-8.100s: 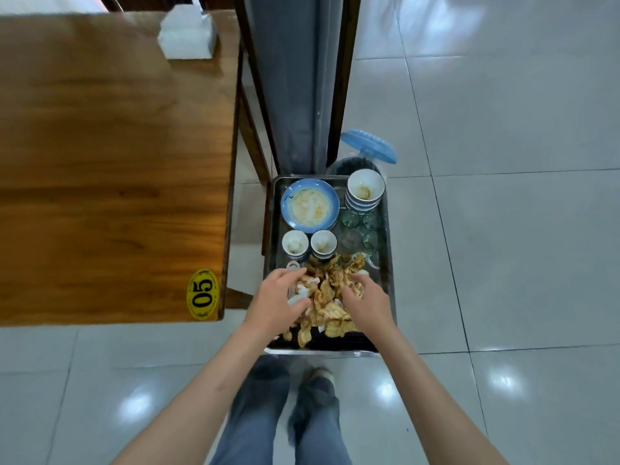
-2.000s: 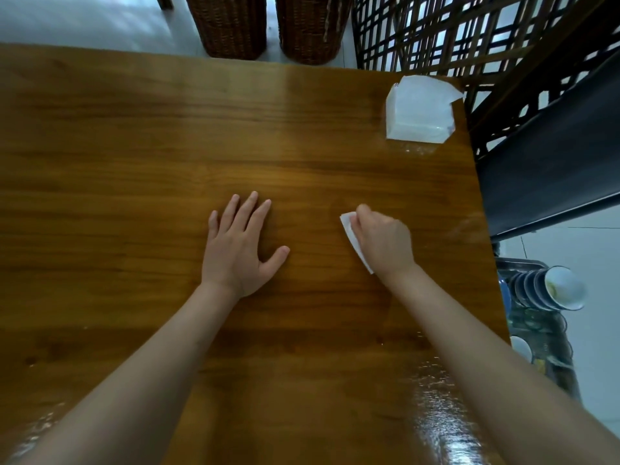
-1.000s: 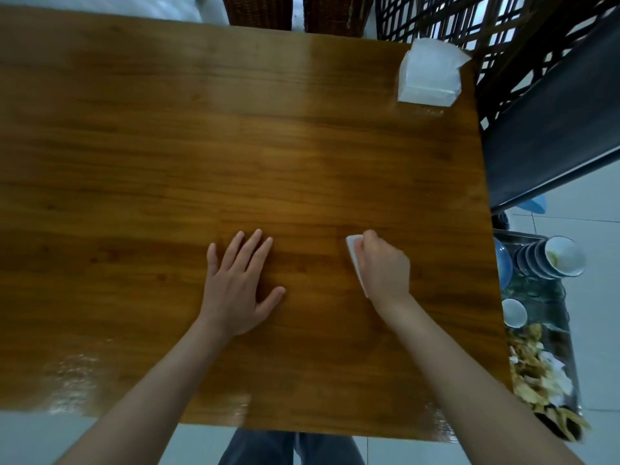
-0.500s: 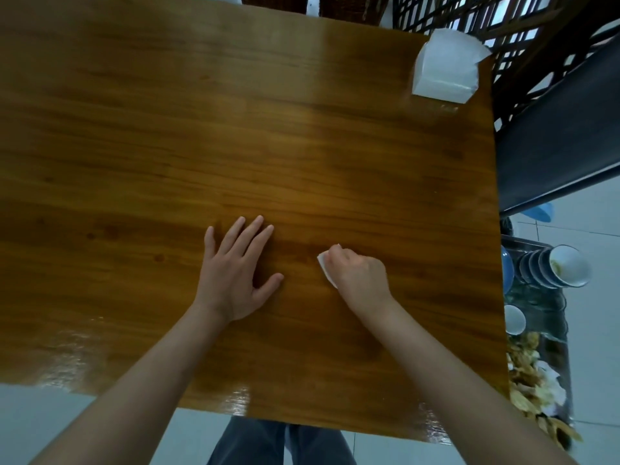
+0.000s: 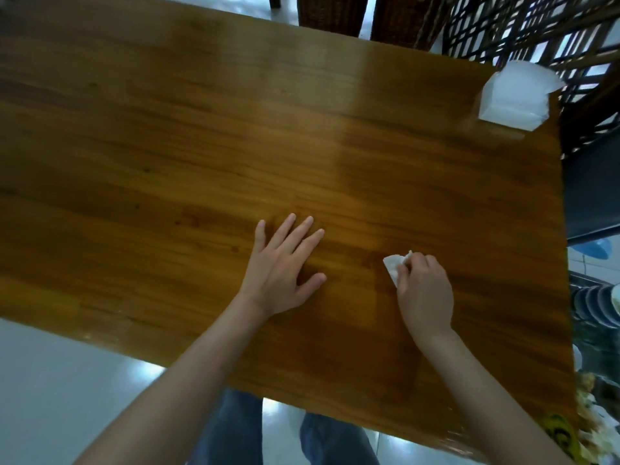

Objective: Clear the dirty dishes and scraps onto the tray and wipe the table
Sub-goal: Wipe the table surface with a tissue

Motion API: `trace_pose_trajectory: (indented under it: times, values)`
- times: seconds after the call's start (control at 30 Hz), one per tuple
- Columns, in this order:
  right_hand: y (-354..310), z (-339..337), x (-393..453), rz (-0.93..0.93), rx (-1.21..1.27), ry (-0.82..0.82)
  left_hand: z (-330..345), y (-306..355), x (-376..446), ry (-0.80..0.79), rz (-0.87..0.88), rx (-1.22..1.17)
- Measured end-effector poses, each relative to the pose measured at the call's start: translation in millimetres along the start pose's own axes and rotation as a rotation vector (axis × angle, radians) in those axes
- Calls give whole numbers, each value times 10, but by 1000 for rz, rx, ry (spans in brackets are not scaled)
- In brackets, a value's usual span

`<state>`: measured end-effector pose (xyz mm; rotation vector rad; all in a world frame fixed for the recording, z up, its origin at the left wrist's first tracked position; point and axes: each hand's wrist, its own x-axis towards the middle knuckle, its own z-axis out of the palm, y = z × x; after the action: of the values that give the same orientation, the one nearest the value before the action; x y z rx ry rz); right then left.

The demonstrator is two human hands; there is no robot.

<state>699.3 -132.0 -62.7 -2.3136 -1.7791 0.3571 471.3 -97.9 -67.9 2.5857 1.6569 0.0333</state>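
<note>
A glossy wooden table [image 5: 201, 146] fills most of the view. My left hand [image 5: 285, 266] lies flat on it, fingers spread, holding nothing. To its right, my right hand [image 5: 424, 292] presses a folded white tissue [image 5: 394, 266] against the tabletop; only the tissue's left corner shows past my fingers. At the far right edge, beside the table and lower down, is the tray [image 5: 580, 280], with stacked blue-rimmed bowls [image 5: 597, 303] and pale food scraps [image 5: 600, 427] only partly in view.
A white napkin box [image 5: 516, 95] stands at the table's far right corner. Wicker chair backs [image 5: 365, 15] and a dark lattice screen [image 5: 536, 28] lie beyond the far edge. A yellow number sticker [image 5: 560, 434] marks the near right corner. My legs stand on tiled floor below.
My right hand has slid the tissue from beside my left hand back toward the right. My left hand stays planted flat. The view has tilted and shifted right.
</note>
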Motion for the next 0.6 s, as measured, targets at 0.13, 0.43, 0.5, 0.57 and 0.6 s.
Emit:
trace_pose_trajectory:
  times: [0.13,0.43,0.5,0.57,0.6]
  values:
    - [-91,38,51,56,30,72,-116,-789,-165,-1,-100,-6]
    - [-1016,396,203,237,-9,124,-103,-1971,-308,-55,-36,-12]
    - [-1458,552,193,192,-10,122,-68,-2034,-281,-56,12,-8]
    - [-1889,720,118,83,-13,71,-32,-2055,-269,-44,25,-12]
    - [-2057,789,58,6,-34,36,-20,-2058,-267,-36,27,-19]
